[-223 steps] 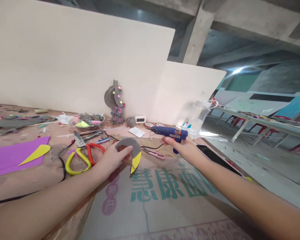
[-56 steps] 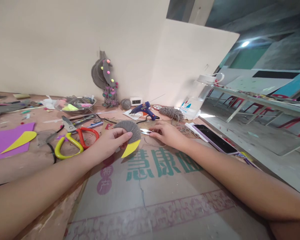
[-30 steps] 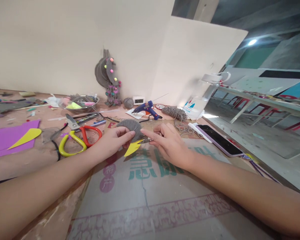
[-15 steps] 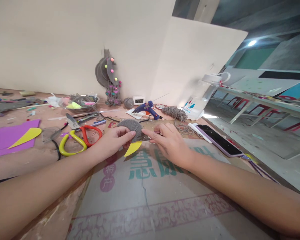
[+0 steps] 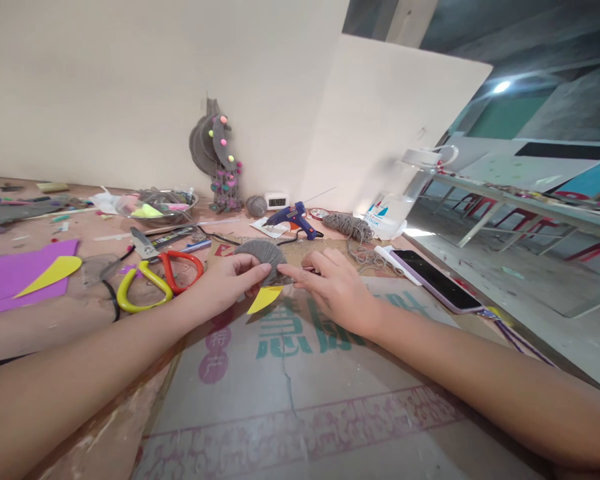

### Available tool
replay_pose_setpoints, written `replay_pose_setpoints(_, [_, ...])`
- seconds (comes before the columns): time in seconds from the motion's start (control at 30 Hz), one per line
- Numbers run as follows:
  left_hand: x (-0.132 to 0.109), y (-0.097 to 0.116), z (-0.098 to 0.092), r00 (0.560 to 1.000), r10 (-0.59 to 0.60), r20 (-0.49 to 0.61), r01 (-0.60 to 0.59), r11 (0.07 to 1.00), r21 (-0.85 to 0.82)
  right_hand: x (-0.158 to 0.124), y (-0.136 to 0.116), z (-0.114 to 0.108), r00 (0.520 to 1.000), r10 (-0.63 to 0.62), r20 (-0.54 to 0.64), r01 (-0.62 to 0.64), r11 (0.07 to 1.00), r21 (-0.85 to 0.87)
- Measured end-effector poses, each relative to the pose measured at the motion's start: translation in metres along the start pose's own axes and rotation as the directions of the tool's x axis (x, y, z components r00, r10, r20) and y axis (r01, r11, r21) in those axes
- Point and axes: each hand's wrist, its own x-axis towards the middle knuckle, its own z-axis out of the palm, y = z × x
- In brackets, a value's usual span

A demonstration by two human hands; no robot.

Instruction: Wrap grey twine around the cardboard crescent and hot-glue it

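Observation:
Between the thumb and fingers of my left hand [image 5: 237, 275] is a round piece wrapped in grey yarn [image 5: 263, 257], held just above the cardboard. A pointed yellow piece [image 5: 264, 299] sticks out below its lower edge. My right hand [image 5: 333, 283] is at the right of the disc, with the index fingertip against its edge. The other fingers of that hand are curled in, and a small dark bit shows by them, too hidden to name. A printed cardboard sheet [image 5: 230, 413] lies beneath both hands.
Scissors [image 5: 145, 287] with yellow and red handles lie left, near purple sheets [image 5: 10, 273] and a yellow cutout [image 5: 55, 272]. Behind are a blue glue gun [image 5: 295, 219], grey yarn [image 5: 347, 227], a small clock [image 5: 277, 201] and a bowl [image 5: 173, 212]. A bottle [image 5: 395, 193] and phone [image 5: 437, 280] stand right.
My right hand has shifted slightly left, its index fingertip now on the disc's edge. My left hand keeps its grip on the disc.

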Motion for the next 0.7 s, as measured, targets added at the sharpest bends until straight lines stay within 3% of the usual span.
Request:
replay_pose_setpoints(0.33, [0.001,-0.003,0.0,1.0,0.017,-0.009,-0.016,1.0,0.022,-0.003,0.003,-0.001,0.998,-0.037,0.055,0.037,0.999,0.0])
replay_pose_setpoints(0.43, [0.001,-0.002,0.0,1.0,0.02,-0.007,-0.019,0.999,0.038,-0.003,0.002,-0.001,1.0,-0.013,0.021,0.012,0.999,0.038])
replay_pose_setpoints(0.57, [0.001,-0.002,0.0,1.0,0.029,-0.011,-0.029,0.999,0.015,0.001,0.011,0.002,0.984,0.163,-0.068,-0.148,0.971,0.188])
replay_pose_setpoints(0.7, [0.002,-0.005,0.001,1.0,0.021,-0.017,-0.021,1.0,-0.009,0.001,0.038,0.014,0.919,0.392,-0.044,-0.365,0.889,0.277])
